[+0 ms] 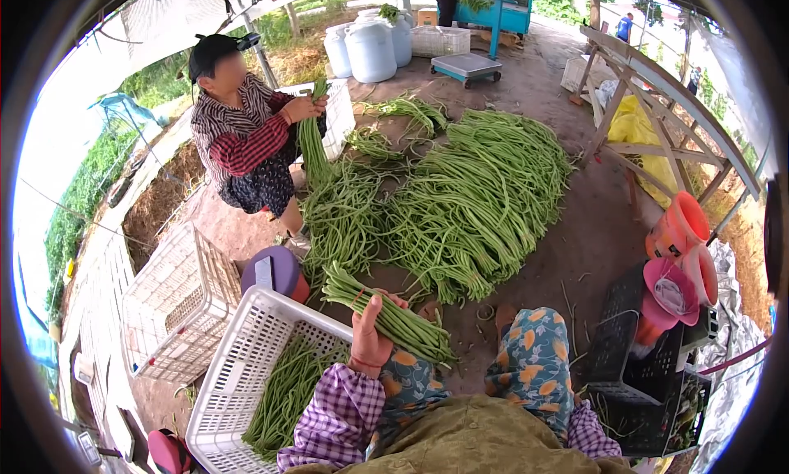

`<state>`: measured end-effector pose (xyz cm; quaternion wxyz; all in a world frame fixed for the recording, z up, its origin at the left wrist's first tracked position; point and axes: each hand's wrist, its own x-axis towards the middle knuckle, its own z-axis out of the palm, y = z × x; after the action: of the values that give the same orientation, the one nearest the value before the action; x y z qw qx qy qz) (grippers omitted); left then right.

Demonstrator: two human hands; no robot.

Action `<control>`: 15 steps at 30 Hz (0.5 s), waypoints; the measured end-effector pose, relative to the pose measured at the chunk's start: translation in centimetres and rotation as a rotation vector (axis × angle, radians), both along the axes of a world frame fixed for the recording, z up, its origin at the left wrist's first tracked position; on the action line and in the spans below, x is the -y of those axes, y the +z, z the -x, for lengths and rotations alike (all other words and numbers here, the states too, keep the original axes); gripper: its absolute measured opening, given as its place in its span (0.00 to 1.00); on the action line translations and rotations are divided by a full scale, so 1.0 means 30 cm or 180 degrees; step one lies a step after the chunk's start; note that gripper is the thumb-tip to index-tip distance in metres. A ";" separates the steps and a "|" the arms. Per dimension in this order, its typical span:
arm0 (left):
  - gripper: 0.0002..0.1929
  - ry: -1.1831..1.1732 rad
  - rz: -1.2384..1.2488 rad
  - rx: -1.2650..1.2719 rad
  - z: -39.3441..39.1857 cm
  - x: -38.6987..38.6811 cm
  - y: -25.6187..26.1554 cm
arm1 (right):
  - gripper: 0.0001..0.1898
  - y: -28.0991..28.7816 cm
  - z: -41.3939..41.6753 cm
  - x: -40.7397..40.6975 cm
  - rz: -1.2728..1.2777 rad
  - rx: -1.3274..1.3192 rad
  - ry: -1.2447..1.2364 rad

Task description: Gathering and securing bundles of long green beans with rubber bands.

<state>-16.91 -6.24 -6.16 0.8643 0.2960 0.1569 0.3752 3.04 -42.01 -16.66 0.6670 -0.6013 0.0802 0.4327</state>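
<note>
My left hand (372,341) grips a bundle of long green beans (394,320), bound with a reddish band near its upper left end. The bundle lies across my palm above my left knee, over the right rim of a white plastic crate (212,375). Loose long beans (286,394) lie in that crate. Only the checked sleeve of my right arm shows at my right thigh; the hand is out of view. Before me on the ground spreads a large heap of long beans (481,197), with a looser heap (345,215) on its left.
A co-worker (246,123) at the left holds a bunch of beans upright. Another white crate (179,307) and a purple-topped stool (277,270) stand left. Right are orange buckets (678,224), black crates (622,344) and a wooden frame (653,98). A platform scale (465,66) and blue-white barrels (371,49) stand behind.
</note>
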 end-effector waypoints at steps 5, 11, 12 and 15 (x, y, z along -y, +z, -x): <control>0.15 -0.0022 -0.0056 -0.0033 -0.012 0.011 0.009 | 0.10 -0.056 0.045 0.032 0.0202 -0.0054 0.0009; 0.14 -0.0232 -0.0245 -0.0148 -0.033 0.020 0.023 | 0.10 -0.081 0.025 0.076 0.0267 -0.0017 -0.0034; 0.14 -0.0228 -0.0231 -0.0201 -0.036 0.021 0.024 | 0.10 -0.080 0.018 0.076 0.0270 -0.0004 -0.0037; 0.14 -0.0242 -0.0233 -0.0188 -0.036 0.025 0.024 | 0.10 -0.078 0.012 0.073 0.0266 0.0004 -0.0039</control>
<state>-15.82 -6.99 -5.45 0.8615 0.3441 0.1572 0.3386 2.69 -44.20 -18.99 0.6439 -0.6284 0.1015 0.4244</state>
